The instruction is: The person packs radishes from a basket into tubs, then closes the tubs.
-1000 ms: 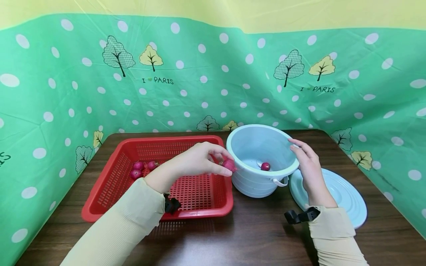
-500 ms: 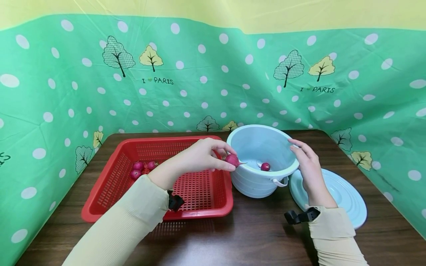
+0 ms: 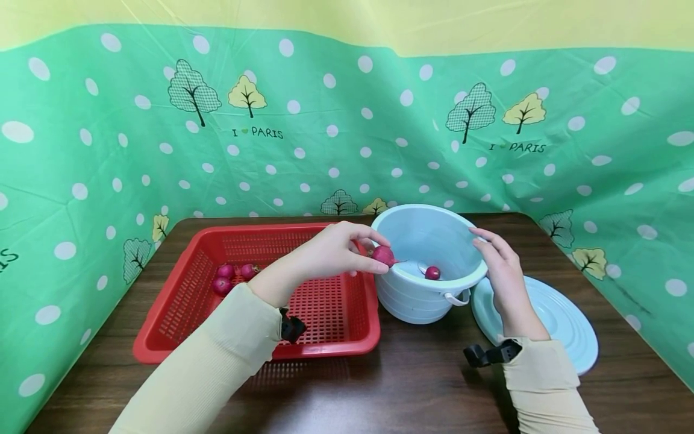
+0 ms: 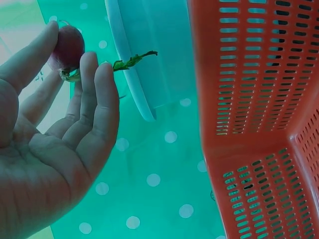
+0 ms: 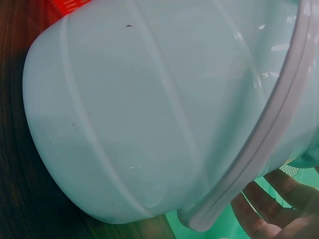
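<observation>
In the head view my left hand pinches a radish between thumb and fingertips at the left rim of a pale blue bucket. Its thin root points over the bucket's mouth. The left wrist view shows the same radish at the fingertips, with a green stalk passing behind the fingers. My right hand holds the bucket's right rim, fingertips over the edge. One radish lies on the bucket's floor. Several more radishes sit toward the left of a red basket.
A pale blue lid lies on the dark wooden table to the right of the bucket, partly under the right forearm. The basket stands close against the bucket's left side. A green dotted cloth hangs behind and at the sides.
My left hand has moved slightly right and up with the radish, from beside the bucket's outer wall to its rim. The right hand and the bucket have stayed in place.
</observation>
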The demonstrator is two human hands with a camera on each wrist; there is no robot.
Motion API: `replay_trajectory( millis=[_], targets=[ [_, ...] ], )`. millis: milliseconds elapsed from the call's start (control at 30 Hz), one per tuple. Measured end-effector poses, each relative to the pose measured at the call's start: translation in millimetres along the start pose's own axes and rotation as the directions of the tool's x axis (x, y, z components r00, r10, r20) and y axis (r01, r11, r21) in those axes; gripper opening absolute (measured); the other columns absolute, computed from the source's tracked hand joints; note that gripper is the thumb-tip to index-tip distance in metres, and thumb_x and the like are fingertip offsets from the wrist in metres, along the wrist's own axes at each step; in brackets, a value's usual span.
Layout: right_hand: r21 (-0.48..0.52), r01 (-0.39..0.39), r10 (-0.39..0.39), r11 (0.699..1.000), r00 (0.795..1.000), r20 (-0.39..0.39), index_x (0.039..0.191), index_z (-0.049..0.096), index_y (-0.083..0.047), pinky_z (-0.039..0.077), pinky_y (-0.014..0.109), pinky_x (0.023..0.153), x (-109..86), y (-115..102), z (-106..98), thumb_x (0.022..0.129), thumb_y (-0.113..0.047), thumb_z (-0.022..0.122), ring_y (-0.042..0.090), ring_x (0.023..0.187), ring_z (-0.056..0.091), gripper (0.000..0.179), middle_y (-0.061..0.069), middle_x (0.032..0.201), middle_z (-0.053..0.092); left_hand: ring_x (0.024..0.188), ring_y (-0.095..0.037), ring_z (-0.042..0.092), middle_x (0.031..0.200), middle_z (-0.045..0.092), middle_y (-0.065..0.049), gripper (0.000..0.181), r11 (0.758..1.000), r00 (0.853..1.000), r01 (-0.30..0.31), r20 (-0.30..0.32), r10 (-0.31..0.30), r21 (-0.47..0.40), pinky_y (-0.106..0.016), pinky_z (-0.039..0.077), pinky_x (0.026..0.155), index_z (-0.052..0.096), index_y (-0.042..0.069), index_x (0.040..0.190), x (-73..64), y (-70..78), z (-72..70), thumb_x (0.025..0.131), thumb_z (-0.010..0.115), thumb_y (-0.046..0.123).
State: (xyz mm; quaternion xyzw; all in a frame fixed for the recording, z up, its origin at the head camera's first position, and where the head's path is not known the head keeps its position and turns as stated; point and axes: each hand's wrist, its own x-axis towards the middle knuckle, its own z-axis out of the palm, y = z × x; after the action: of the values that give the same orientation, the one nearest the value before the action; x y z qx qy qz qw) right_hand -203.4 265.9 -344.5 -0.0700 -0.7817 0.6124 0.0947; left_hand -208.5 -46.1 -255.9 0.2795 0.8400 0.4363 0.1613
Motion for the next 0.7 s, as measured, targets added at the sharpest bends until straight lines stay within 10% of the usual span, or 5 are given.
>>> replay_trajectory(
  millis=[700],
  targets=[
    [-0.001,0.000,0.000,1.000,1.000,-0.008,0.148,0.047,-0.024,0.024,0.068,0.113,0.8,0.6,0.0,0.104,-0.046,0.041,0.029,0.132,0.034,0.049,0.014,0.158,0.031,0.076,-0.038,0.067,0.116,0.067,-0.007,0.042,1.000,0.999,-0.009,-0.051,0.009,0.001,-0.037,0.058,0.074,0.068,0.017,0.125,8.3,6.0,5.6,0.085,0.079,0.021]
  ],
)
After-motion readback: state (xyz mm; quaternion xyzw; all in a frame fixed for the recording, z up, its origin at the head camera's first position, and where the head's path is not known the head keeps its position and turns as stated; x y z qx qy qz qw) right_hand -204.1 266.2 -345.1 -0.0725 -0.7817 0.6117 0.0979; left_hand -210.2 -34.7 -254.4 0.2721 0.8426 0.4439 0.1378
